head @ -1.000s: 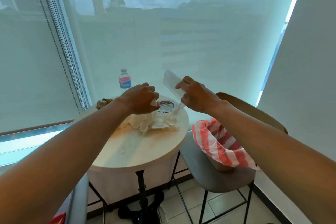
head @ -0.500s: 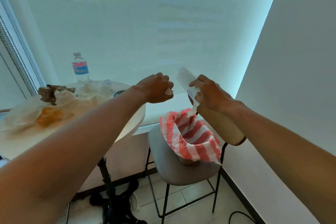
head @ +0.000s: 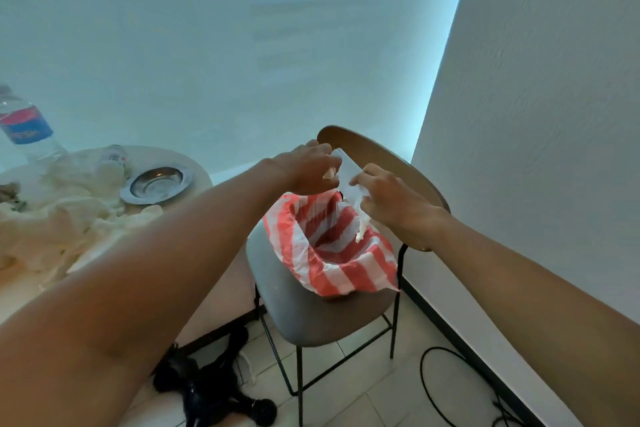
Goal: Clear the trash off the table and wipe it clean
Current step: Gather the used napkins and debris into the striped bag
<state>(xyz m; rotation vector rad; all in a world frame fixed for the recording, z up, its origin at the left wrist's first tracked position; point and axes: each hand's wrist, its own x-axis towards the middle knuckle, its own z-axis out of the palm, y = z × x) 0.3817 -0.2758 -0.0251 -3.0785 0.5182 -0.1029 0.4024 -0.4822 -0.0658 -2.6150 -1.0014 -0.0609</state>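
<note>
left hand (head: 304, 168) curled, pinching a white scrap (head: 329, 173) | right hand (head: 388, 199) gripping a clear wrapper (head: 353, 191) | both above the striped bag (head: 332, 246) on the chair (head: 311, 319) | table (head: 197, 163) at 9 o'clock: tissues (head: 69, 204), metal dish (head: 156, 184), bottle (head: 26, 128) at its far edge

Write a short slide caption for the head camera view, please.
Both hands, left hand and right hand, hold trash scraps above the striped bin bag.
</note>
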